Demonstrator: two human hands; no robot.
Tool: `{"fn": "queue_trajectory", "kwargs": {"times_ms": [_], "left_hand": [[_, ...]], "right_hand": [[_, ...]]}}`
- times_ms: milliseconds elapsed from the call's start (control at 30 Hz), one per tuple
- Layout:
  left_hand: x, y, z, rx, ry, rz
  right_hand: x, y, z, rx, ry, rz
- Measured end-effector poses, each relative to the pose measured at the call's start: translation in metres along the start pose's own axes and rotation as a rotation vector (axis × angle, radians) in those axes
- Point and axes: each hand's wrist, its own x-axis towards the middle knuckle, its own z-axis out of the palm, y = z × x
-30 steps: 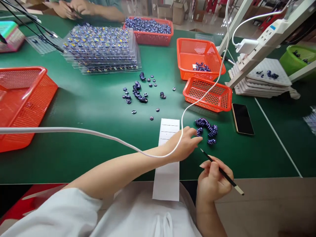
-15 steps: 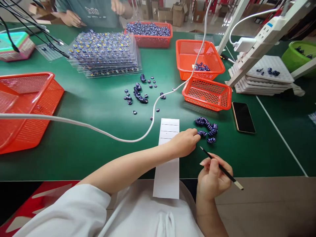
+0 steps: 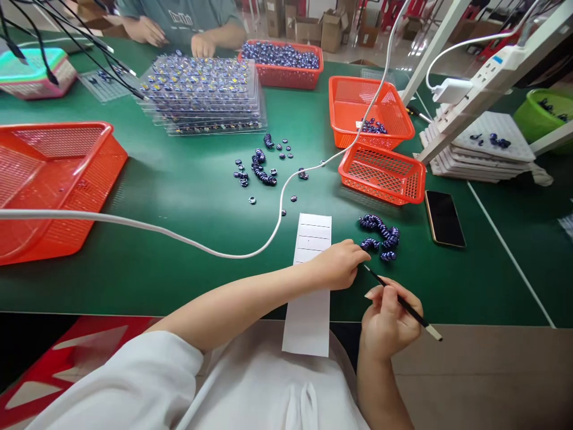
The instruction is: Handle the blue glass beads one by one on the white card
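My left hand (image 3: 342,264) reaches across a white paper strip (image 3: 308,325) marked with lines. Its fingers are pinched together, and whatever is between them is hidden. Just past the fingertips lie curved rows of small shiny dark-blue ring-like pieces (image 3: 379,227) on the green table. My right hand (image 3: 391,319) is closed around slim black tweezers (image 3: 405,306) with a pale rear end, held like a pen. The tweezers' tip points up-left, close to the left fingertips; whether they touch I cannot tell.
A white cable (image 3: 197,243) runs over the table. Beyond it are loose dark pieces (image 3: 264,173), stacked clear trays (image 3: 206,95) and orange baskets (image 3: 382,173). A phone (image 3: 444,218) lies on the right, near a white post with a power strip (image 3: 490,68). Another person (image 3: 183,24) sits opposite.
My left hand has drawn slightly back from the short row of pieces, its fingertips now nearer the tweezers' tip. The view shifted a little. The person opposite lowered one hand to the trays.
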Motion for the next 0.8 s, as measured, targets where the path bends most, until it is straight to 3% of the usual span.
{"fn": "queue_trajectory", "kwargs": {"times_ms": [233, 533, 800], "left_hand": [[0.0, 0.0, 0.0, 0.016, -0.013, -0.114], [0.011, -0.001, -0.021, 0.083, -0.201, -0.227], [0.01, 0.002, -0.013, -0.055, -0.087, -0.298]], "right_hand": [[0.001, -0.002, 0.0, 0.012, 0.024, 0.033], [0.005, -0.008, -0.001, 0.016, 0.022, 0.098], [0.006, -0.012, -0.004, 0.012, 0.008, 0.124]]}}
